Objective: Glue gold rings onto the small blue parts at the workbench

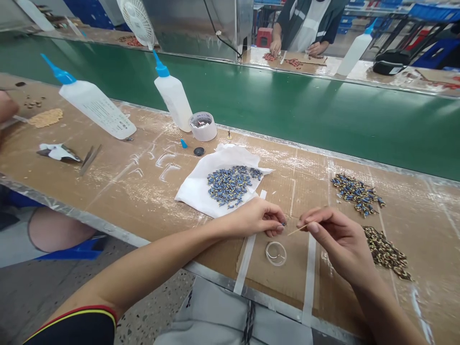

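Note:
My left hand (264, 218) is closed in a pinch on a tiny blue part (284, 224), of which only a speck shows at the fingertips. In my right hand (332, 235) a thin wooden toothpick (297, 230) is pinched, its tip pointing left toward the left fingertips. Just below both hands sits a small round clear dish (276, 253). Beyond my left hand, a white cloth (196, 189) bears a heap of small blue and yellow parts (230, 184). Right of my right hand lie a pile of blue and gold parts (357, 193) and a pile of dark and gold pieces (386, 251).
Two white bottles with blue nozzles, one leaning (97, 109) and one by the tape roll (174, 100), stand farther back. Tweezers (90, 159) lie at left. A green conveyor belt (287, 112) runs behind the cardboard. Another person (305, 28) works across it; a neighbour's hand (6, 106) shows at left.

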A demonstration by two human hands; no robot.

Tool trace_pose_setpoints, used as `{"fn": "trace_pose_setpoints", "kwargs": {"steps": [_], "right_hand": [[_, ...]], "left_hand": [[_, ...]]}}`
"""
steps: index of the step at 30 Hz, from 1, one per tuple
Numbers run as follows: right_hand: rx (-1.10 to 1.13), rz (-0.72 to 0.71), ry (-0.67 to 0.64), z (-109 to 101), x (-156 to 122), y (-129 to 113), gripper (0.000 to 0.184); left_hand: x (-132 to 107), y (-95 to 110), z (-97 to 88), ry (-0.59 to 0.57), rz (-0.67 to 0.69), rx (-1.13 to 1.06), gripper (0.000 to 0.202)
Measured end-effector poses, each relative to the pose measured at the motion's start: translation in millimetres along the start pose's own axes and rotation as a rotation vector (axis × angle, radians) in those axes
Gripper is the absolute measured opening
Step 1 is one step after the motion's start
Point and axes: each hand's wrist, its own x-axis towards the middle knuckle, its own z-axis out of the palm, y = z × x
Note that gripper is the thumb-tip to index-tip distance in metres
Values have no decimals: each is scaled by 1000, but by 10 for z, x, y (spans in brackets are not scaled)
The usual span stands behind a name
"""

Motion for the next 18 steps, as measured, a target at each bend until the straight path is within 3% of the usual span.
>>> {"fn": "trace_pose_setpoints", "kwargs": {"steps": [4, 18], "right_hand": [[-164, -41, 142, -6, -22, 56, 3], [-381, -13, 134, 7, -20, 151, 4]], "left_hand": [[1, 15, 51, 1, -31, -29, 11], [-9, 24, 54, 5, -53, -13, 11]]}}
